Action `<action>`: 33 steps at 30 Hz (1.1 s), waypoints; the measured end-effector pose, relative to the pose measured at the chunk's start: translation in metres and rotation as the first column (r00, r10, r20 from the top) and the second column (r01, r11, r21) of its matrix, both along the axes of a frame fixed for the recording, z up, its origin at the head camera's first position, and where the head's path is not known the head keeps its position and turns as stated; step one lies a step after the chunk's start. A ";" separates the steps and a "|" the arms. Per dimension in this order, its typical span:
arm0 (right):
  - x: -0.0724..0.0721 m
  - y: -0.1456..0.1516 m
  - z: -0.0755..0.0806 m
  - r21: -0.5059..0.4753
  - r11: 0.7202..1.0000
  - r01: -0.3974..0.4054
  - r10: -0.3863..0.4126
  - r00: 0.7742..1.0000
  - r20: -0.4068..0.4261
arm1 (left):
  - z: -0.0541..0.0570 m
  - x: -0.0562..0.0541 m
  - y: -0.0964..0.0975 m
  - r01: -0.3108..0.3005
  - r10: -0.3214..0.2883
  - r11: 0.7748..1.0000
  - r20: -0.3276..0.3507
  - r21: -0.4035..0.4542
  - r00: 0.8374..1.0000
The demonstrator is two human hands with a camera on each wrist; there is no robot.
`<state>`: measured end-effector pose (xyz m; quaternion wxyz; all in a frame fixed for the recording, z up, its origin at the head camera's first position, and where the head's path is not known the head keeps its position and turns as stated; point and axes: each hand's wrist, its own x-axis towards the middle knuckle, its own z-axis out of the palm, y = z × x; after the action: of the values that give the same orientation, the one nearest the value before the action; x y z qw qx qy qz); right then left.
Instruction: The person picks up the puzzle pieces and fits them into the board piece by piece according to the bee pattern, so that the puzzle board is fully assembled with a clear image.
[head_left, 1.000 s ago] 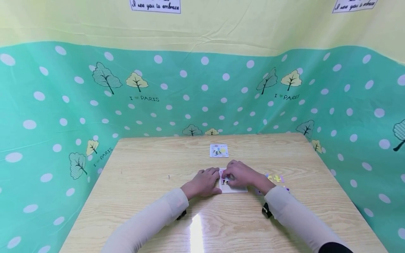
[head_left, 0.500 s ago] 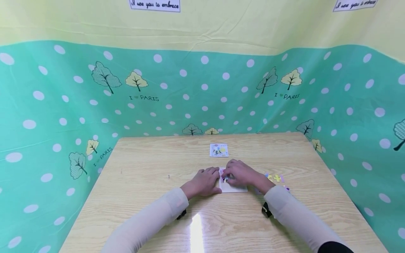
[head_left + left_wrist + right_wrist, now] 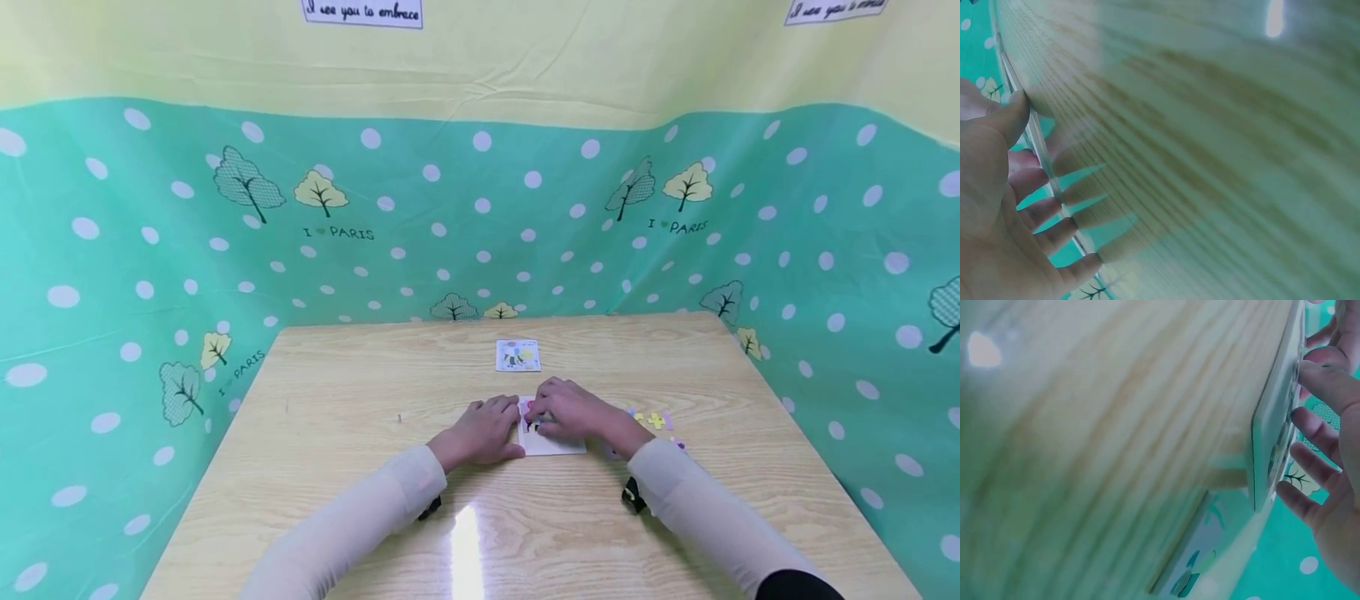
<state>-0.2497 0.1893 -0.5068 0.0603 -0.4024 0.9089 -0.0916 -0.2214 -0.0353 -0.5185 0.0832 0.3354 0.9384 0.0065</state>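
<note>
A small puzzle board [image 3: 558, 442] with a pale bare surface and some printed pieces at its upper left lies mid-table. My left hand [image 3: 489, 430] rests palm-down at the board's left edge, thumb near the lower corner; the left wrist view shows its fingers [image 3: 1054, 236] spread on the tabletop. Over the board, my right hand [image 3: 573, 411] presses its fingertips on the printed part. In the right wrist view, its fingers [image 3: 1313, 464] reach down to the board's face, loosely bent. Whether a piece lies under those fingertips is hidden.
A picture card [image 3: 518, 356] with a bee lies behind the board. To the right are loose yellow and purple puzzle pieces [image 3: 657, 421], partly behind the right wrist. A tiny scrap [image 3: 400, 418] sits left of the left hand. A dotted green cloth [image 3: 420, 208] surrounds the table.
The right fingertips shift very slightly over the printed part of the board. The left hand stays in place, and the whole view drifts a little.
</note>
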 end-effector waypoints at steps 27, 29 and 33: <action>0.007 0.059 0.017 -0.115 0.963 0.245 -0.232 0.965 0.119 | 0.002 0.002 0.000 0.012 -0.012 1.000 0.012 0.004 1.000; 0.008 0.066 0.019 -0.123 0.960 0.252 -0.240 0.965 0.109 | 0.002 0.002 0.000 0.011 -0.012 1.000 0.008 0.008 1.000; 0.009 0.082 0.019 -0.125 0.956 0.266 -0.254 0.962 0.103 | 0.000 0.001 0.000 0.004 -0.004 1.000 0.002 0.008 1.000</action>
<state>-0.2409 0.2713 -0.4881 0.0591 -0.2782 0.9420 -0.1784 -0.2205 -0.0357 -0.5187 0.0831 0.3375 0.9376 0.0104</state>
